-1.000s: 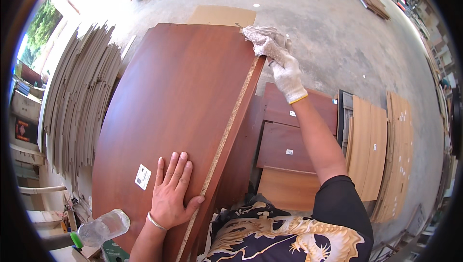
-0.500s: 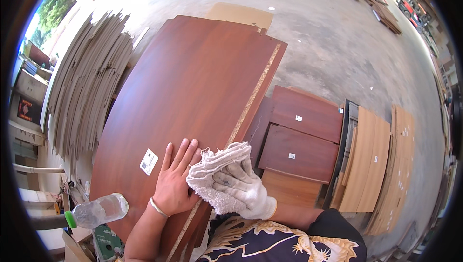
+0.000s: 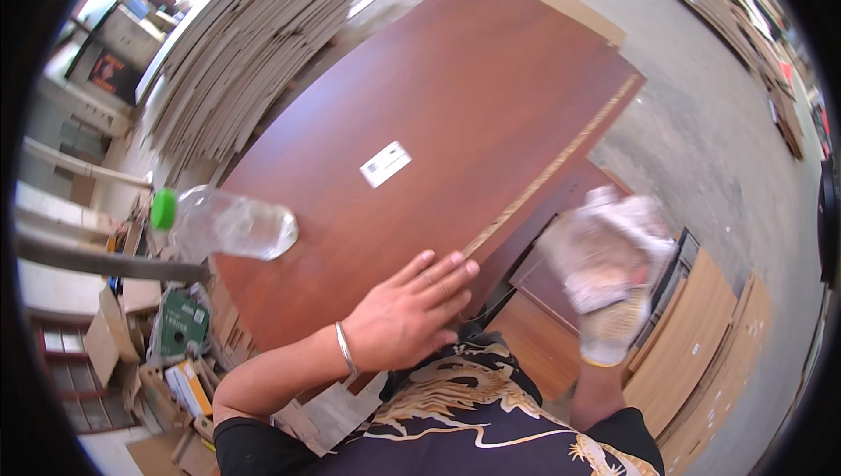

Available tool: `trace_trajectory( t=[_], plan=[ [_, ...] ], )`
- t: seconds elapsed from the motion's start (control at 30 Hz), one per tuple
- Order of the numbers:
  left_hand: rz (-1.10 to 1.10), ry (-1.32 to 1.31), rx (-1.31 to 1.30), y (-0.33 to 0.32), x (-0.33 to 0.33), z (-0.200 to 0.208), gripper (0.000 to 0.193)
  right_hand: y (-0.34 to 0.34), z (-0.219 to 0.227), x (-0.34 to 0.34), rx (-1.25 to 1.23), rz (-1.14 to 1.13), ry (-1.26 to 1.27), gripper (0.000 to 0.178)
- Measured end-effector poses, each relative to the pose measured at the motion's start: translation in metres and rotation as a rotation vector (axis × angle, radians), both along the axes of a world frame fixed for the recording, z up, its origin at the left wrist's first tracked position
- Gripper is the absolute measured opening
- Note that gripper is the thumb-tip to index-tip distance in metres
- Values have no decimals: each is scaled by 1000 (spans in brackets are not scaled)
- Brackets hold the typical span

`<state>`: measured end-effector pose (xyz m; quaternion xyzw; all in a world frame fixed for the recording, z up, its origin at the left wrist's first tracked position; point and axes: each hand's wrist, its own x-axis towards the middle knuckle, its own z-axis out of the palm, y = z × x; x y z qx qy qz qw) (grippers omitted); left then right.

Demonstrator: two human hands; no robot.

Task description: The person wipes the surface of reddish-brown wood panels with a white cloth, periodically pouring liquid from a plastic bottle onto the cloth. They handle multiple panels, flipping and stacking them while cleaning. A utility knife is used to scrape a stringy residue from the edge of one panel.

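Head view, looking down. A large reddish-brown board (image 3: 438, 126) lies flat, its raw chipboard edge (image 3: 552, 178) running along the right side; a white label (image 3: 385, 163) sits near its middle. The left hand (image 3: 407, 318) is bare, with a metal bracelet (image 3: 345, 349) at the wrist; it rests palm down on the near corner of the board, fingers straight and close together, fingertips reaching to the raw edge; judged from this pose, it steadies the panel by pressing rather than gripping (nothing is held in it). The left forearm enters from the lower left and bends across the body. The right hand (image 3: 604, 301) wears a white work glove and is closed around a crumpled white rag (image 3: 604, 244); it is raised off the board, to the right of the raw edge and above the lower stacked panels (image 3: 543, 292); it is blurred, so the finger positions cannot be told exactly. A clear plastic bottle (image 3: 229, 224) with a green cap lies at the board's left edge, within easy reach of the left side. Grey sheets (image 3: 245, 47) are stacked beyond the board at upper left; lighter wooden boards (image 3: 692, 345) lie at lower right on the concrete floor (image 3: 701, 126); cardboard boxes (image 3: 175, 336) clutter the lower left.
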<state>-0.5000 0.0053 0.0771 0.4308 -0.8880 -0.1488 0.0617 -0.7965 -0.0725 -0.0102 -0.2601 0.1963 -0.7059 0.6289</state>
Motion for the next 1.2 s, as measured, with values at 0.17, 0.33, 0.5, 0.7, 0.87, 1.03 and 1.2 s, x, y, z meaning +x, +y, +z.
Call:
trace_trajectory(
  t=[0.17, 0.33, 0.5, 0.7, 0.87, 1.03, 1.2],
  plan=[
    [178, 227, 145, 124, 47, 18, 44, -36, 75, 34, -655, -266, 430, 70],
    [1355, 784, -534, 237, 120, -31, 14, -61, 92, 130, -688, 51, 1342, 46],
    [1577, 910, -19, 306, 139, -89, 17, -42, 63, 187, -863, 75, 1551, 57],
    [1304, 1333, 655, 252, 68, -156, 29, 56, 41, 177, -677, -386, 1043, 65],
    [1147, 1534, 830, 212, 54, -167, 31, 135, -32, 128, -238, -263, 952, 49],
    [883, 1208, 1150, 223, 19, -175, 30, 199, -98, 93, 265, 698, 846, 38],
    [769, 904, 908, 170, -20, -183, 39, 213, -103, 97, 521, 670, 754, 34]
  ],
)
